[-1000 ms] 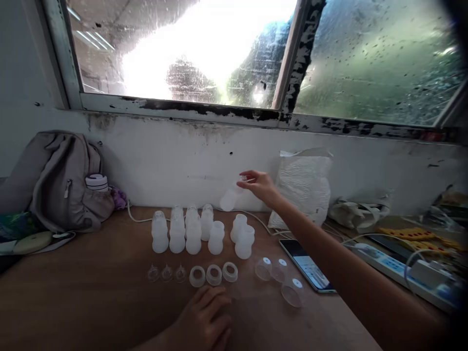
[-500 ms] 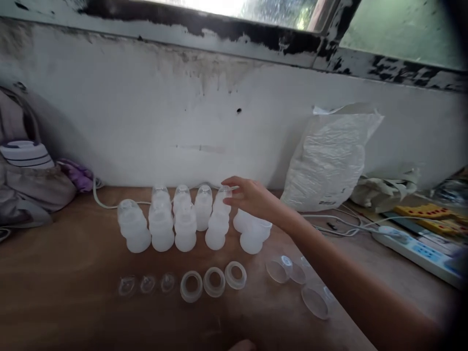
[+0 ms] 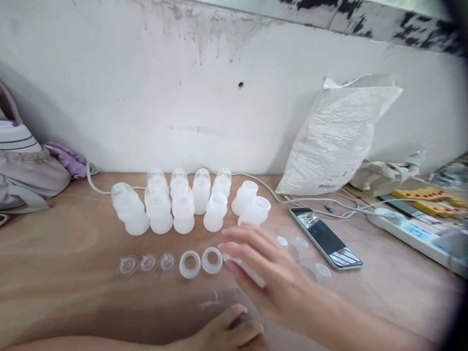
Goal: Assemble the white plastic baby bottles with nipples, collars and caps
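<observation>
My right hand [image 3: 268,265] reaches in from the right with fingers apart, over the third collar ring; a sliver of it shows between the fingers. Just left of the fingertips lie two white collar rings [image 3: 212,260]. Clear bottle nipples [image 3: 148,263] continue the row leftward. At the bottom edge my left hand [image 3: 228,334] has loosely bent fingers, a gap beside the thumb, and nothing visible in it. Behind stand several white baby bottles with clear caps [image 3: 159,214]. An open-topped bottle [image 3: 215,212] and two more open bottles [image 3: 245,197] stand to their right.
Clear domed caps [image 3: 314,271] lie right of my right hand, partly covered by it. Beyond them are a phone [image 3: 325,237], a power strip [image 3: 417,236] and loose cables. A white plastic bag [image 3: 332,139] leans on the wall; a grey bag [image 3: 31,175] sits left.
My right hand has left the capped bottle at the back and come down over the rings. More of my left hand and forearm shows. The view has tilted downward, and the phone is uncovered.
</observation>
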The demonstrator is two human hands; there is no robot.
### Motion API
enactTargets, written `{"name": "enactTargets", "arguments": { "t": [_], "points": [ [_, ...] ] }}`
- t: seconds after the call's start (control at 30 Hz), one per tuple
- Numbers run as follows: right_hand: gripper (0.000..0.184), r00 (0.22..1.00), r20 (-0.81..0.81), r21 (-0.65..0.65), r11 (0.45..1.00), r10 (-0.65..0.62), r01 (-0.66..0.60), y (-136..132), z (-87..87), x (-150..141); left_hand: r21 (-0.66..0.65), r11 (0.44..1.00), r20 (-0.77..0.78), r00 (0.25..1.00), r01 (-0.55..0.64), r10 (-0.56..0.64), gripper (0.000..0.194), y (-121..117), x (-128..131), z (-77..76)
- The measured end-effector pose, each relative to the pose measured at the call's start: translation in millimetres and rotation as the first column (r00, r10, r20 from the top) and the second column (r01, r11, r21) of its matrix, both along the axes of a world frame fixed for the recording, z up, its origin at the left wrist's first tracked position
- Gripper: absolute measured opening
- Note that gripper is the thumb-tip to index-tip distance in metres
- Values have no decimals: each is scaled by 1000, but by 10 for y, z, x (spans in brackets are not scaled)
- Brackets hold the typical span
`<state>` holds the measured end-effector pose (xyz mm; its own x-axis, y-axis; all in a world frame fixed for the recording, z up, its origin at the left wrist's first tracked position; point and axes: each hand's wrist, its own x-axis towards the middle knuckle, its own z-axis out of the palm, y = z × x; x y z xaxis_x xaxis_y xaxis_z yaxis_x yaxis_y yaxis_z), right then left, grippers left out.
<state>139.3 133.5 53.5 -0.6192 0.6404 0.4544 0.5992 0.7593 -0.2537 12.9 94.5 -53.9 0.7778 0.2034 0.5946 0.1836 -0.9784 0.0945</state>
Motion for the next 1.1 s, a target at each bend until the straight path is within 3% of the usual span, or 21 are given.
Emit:
{"name": "enactTargets", "arguments": {
  "t": [0.03, 0.13, 0.23, 0.37, 0.5, 0.6, 0.8, 0.87, 0.97, 1.1],
  "points": [
    [35, 999, 37, -55, 998, 6, -4, -100, -150, 9, 36, 999, 7, 999, -39, 38, 17, -11, -33, 102],
    [38, 994, 100, -55, 998, 32, -26, -283, -556, 3, 72, 997, -82, 997, -7, 13, 16, -95, -162, 327],
    [37, 994, 107, -18, 1000, -24, 26, -359, -725, -42, 118, 983, -61, 987, -138, 146, 16, -224, -306, 395],
    [37, 997, 70, 52, 998, -28, 25, -442, -666, -71, 104, 922, -1, 927, -373, 375, 18, -369, -450, 392],
    [39, 985, 42, 110, 980, -170, 165, -519, -643, -49, -147, 756, 105, 750, -638, 653, 19, -424, -591, 438],
    [38, 969, 51, 136, 963, -241, 232, -541, -675, -43, -347, 602, 173, 582, -719, 795, 19, -405, -784, 500],
    [34, 918, 21, 151, 909, -397, 389, -573, -669, -66, -486, 364, 253, 270, -795, 929, 19, -233, -1326, 509],
    [32, 909, 21, 150, 900, -416, 408, -579, -668, -72, -524, 310, 219, 226, -793, 949, 24, -144, -1441, 434],
    [31, 903, 21, 171, 892, -429, 419, -566, -689, -76, -462, 250, 73, 245, -851, 967, 32, -30, -1506, 304],
    [32, 869, -5, 175, 855, -495, 488, -531, -727, -71, -416, 259, -17, 292, -872, 956, 25, 37, -1524, 228]
  ]
}}
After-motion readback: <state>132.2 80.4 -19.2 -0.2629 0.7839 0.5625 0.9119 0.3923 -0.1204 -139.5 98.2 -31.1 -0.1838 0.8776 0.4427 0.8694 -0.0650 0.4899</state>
